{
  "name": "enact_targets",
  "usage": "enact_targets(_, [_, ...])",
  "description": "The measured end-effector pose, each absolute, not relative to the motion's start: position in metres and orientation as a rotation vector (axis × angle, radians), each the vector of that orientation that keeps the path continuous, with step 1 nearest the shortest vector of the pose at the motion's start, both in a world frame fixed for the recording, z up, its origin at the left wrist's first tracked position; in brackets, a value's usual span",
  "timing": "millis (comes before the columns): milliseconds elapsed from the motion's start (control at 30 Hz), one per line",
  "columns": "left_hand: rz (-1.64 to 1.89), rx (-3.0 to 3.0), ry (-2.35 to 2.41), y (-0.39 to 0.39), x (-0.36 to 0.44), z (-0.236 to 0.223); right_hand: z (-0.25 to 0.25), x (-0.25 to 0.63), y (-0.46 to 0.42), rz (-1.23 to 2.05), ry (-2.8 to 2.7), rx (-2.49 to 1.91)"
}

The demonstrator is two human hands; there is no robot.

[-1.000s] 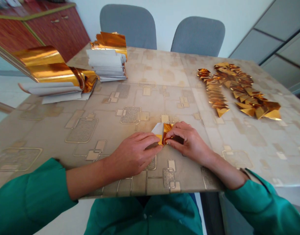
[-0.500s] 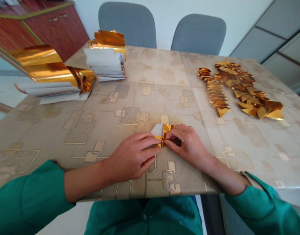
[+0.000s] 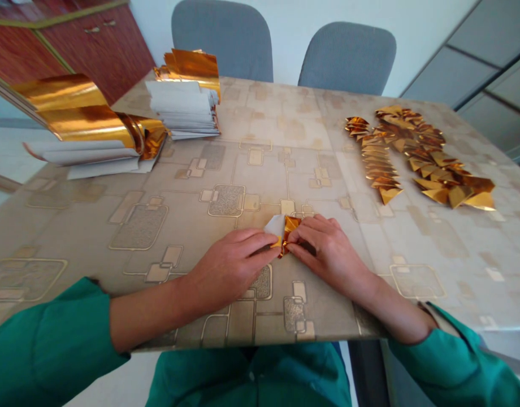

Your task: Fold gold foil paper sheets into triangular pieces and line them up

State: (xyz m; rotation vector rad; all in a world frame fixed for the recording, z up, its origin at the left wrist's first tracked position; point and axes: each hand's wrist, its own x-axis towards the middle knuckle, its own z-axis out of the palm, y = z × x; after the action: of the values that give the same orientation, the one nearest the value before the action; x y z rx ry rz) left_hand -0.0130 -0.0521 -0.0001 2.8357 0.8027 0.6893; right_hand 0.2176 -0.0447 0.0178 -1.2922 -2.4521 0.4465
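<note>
- Your left hand point(image 3: 238, 265) and right hand point(image 3: 328, 249) each pinch the foil paper point(image 3: 291, 225), grip closed, just below frame centre.
- Uneven pulling could tear it; a slack pinch might let it unfold.

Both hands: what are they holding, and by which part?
A small folded gold-and-white paper: the left hand has its near left part, the right hand its right side.

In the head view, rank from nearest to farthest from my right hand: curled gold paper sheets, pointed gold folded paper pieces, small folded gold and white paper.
1. Small folded gold and white paper: gripped by your right hand.
2. Pointed gold folded paper pieces: ahead, right.
3. Curled gold paper sheets: far left.
</note>
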Motion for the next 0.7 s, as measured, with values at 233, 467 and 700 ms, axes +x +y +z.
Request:
enact_targets(233, [0.610,2.936,0.670,-0.0495,-0.0210,-0.0014,0.0136,0.2166,-0.0441,0.463,-2.414,-1.314])
enact_targets(467, [0.533,2.906,0.771,-0.0528,-0.0202,-0.0002,0.0149,0.2195,-0.0433,0.454,-2.466,-1.228])
enact_targets(700, [0.571,2.896,0.658,-0.0488,-0.0239,-0.0027,0.0116,0.2185,-0.0440,0.460,-2.429,-1.276])
